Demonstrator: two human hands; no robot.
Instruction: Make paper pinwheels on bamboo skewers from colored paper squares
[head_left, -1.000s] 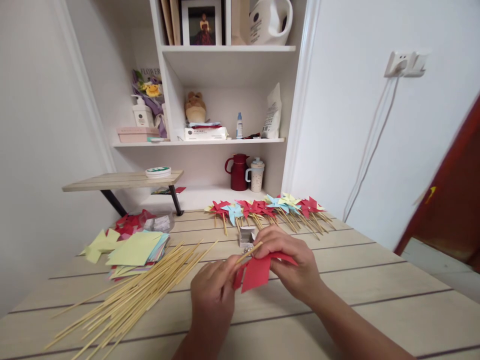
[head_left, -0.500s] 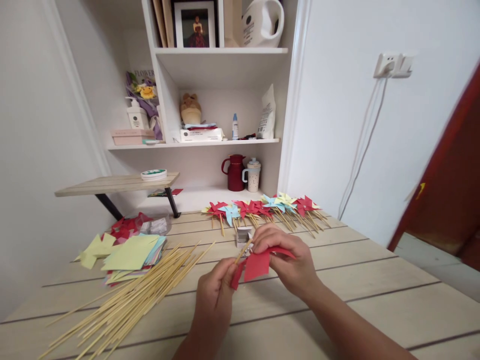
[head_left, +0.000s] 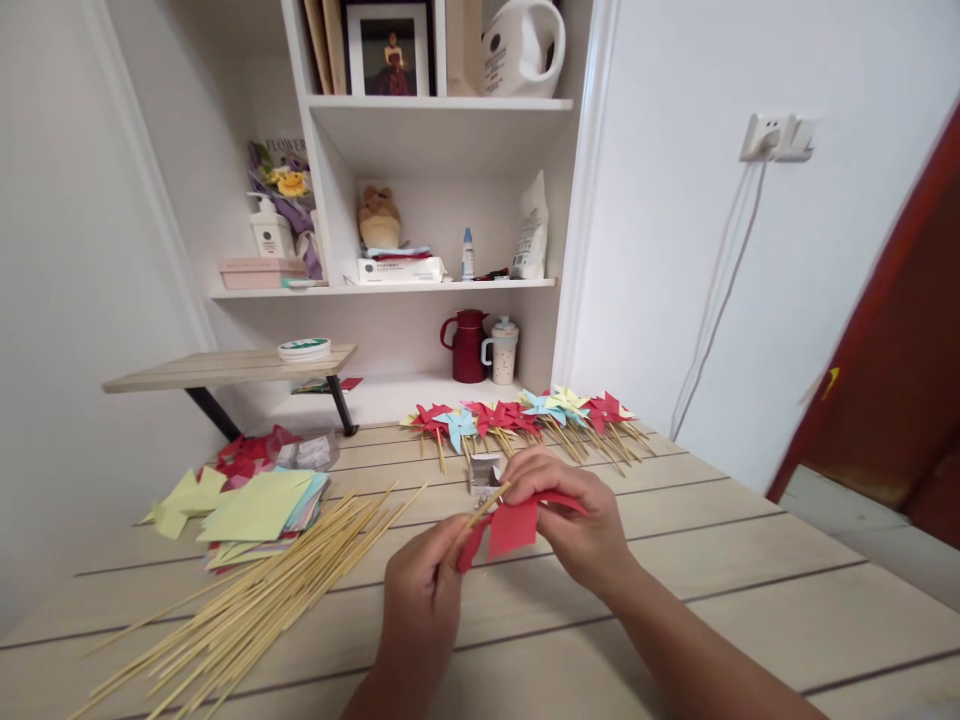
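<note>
My left hand (head_left: 426, 572) is closed on a thin wooden stick (head_left: 487, 506), its tip angled up to the right. The red paper pinwheel (head_left: 514, 530) is pinched between the fingers of my right hand (head_left: 574, 510). Stick tip and paper meet close to my right fingertips, where a small shiny pin seems to show; the exact contact is hidden. Just behind my hands stands a small open box (head_left: 484, 474). A bundle of wooden sticks (head_left: 262, 590) lies to the left of my left hand.
Finished paper pinwheels (head_left: 499, 415) on sticks lie in a row at the table's back. Stacked coloured paper squares (head_left: 259, 505) and a yellow folded pinwheel (head_left: 184, 500) are at the left, near a clear container (head_left: 307, 450). A small raised shelf (head_left: 225, 368) stands behind them.
My left hand has tilted the stick flatter, its tip still at the red pinwheel. My right hand keeps its hold. The whole view has shifted slightly.
</note>
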